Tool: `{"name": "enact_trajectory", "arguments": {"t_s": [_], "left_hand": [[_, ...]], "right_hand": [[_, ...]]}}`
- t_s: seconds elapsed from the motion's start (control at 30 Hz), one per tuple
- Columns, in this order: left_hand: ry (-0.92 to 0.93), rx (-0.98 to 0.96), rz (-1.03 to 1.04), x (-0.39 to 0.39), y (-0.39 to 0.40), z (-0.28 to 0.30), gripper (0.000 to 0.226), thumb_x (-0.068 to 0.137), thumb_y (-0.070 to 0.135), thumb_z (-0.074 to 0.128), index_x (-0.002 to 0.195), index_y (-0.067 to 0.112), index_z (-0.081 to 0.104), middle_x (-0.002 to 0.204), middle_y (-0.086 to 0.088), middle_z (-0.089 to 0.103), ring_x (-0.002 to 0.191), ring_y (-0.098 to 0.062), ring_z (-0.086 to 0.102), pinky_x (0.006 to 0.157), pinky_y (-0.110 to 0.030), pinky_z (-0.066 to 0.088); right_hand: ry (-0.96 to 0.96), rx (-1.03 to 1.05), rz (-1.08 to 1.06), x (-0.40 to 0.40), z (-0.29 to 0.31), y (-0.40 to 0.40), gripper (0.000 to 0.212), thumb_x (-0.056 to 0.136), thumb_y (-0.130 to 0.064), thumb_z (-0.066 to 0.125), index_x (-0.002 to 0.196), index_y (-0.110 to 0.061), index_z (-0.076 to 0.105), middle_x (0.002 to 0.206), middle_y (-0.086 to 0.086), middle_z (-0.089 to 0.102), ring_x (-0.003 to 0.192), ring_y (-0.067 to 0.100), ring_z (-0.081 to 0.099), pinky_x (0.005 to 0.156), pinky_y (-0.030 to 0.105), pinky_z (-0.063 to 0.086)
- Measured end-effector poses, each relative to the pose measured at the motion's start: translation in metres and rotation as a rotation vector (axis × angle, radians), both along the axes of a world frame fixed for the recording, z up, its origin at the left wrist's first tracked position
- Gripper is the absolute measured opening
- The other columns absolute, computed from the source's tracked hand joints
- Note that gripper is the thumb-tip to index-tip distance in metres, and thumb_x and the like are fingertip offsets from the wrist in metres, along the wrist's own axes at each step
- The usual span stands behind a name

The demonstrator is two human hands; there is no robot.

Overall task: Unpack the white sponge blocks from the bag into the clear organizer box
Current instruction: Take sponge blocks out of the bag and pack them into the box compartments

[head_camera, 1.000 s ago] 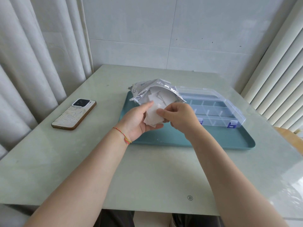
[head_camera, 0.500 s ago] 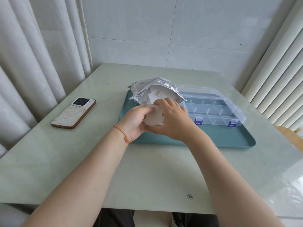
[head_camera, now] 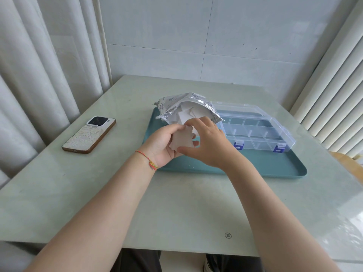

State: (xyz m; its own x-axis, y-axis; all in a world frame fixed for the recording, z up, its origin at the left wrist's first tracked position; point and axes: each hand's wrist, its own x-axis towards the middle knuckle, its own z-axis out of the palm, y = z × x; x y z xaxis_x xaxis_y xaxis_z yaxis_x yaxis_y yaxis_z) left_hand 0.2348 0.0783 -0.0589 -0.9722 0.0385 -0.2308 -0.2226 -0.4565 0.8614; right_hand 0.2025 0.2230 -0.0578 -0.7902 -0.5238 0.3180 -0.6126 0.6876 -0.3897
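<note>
Both hands — left hand (head_camera: 162, 143), right hand (head_camera: 209, 143) — pinch one white sponge block (head_camera: 181, 139) at the foil bag (head_camera: 182, 106) mouth.

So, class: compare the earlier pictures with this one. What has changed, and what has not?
The right hand moved from the sponge stack's right edge to cover it, fingers at the bag mouth. The left hand still holds the stack. Organizer box, tray and phone stayed put.

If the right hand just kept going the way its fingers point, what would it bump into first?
Probably the white sponge blocks in the left hand, which the right hand already touches; beyond lies the foil bag. Depth is uncertain.
</note>
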Motion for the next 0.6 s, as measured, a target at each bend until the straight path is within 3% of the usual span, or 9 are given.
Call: {"name": "enact_trajectory", "arguments": {"t_s": [0.2, 0.33, 0.5, 0.53, 0.6], "left_hand": [[-0.01, 0.084, -0.021, -0.0006, -0.0022, 0.0002, 0.025, 0.1, 0.023, 0.047, 0.106, 0.007, 0.065, 0.087, -0.01, 0.07, 0.069, -0.022, 0.071, 0.054, -0.027, 0.056], [-0.007, 0.045, -0.032, -0.0014, -0.0006, -0.0004, 0.022, 0.1, 0.023, 0.045, 0.098, 0.013, 0.065, 0.074, -0.003, 0.071, 0.061, -0.017, 0.069, 0.048, -0.023, 0.052], [-0.021, 0.088, 0.007, -0.0043, -0.0032, -0.0042, 0.028, 0.102, 0.026, 0.046, 0.117, 0.008, 0.06, 0.089, -0.01, 0.071, 0.073, -0.024, 0.07, 0.054, -0.026, 0.055], [-0.006, 0.104, 0.026, -0.0051, -0.0034, -0.0049, 0.03, 0.103, 0.025, 0.046, 0.121, 0.007, 0.059, 0.093, -0.011, 0.071, 0.076, -0.025, 0.071, 0.056, -0.026, 0.055], [0.036, 0.152, 0.079, -0.0072, -0.0049, -0.0055, 0.029, 0.103, 0.022, 0.044, 0.121, 0.004, 0.058, 0.096, -0.011, 0.071, 0.082, -0.026, 0.07, 0.06, -0.028, 0.058]], "right_hand": [[0.048, -0.05, 0.031, 0.0056, 0.0023, -0.0023, 0.083, 0.066, -0.059, 0.079, 0.136, -0.029, 0.045, 0.124, -0.005, 0.044, 0.11, 0.014, 0.045, 0.092, 0.032, 0.031], [0.056, -0.002, 0.039, 0.004, -0.0022, -0.0047, 0.075, 0.07, -0.048, 0.078, 0.135, -0.026, 0.046, 0.125, -0.003, 0.044, 0.114, 0.02, 0.047, 0.097, 0.04, 0.037], [-0.045, -0.096, 0.074, 0.0013, 0.0026, 0.0024, 0.08, 0.075, -0.036, 0.079, 0.142, -0.027, 0.037, 0.129, 0.0, 0.044, 0.119, 0.021, 0.045, 0.1, 0.047, 0.041], [-0.065, -0.139, 0.065, 0.0014, 0.0035, 0.0027, 0.078, 0.075, -0.033, 0.08, 0.14, -0.025, 0.038, 0.128, 0.0, 0.044, 0.118, 0.02, 0.046, 0.1, 0.043, 0.042], [-0.11, -0.234, 0.017, 0.0019, 0.0045, 0.0013, 0.066, 0.075, -0.029, 0.081, 0.129, -0.019, 0.043, 0.12, -0.001, 0.046, 0.106, 0.014, 0.049, 0.092, 0.02, 0.042]]}}
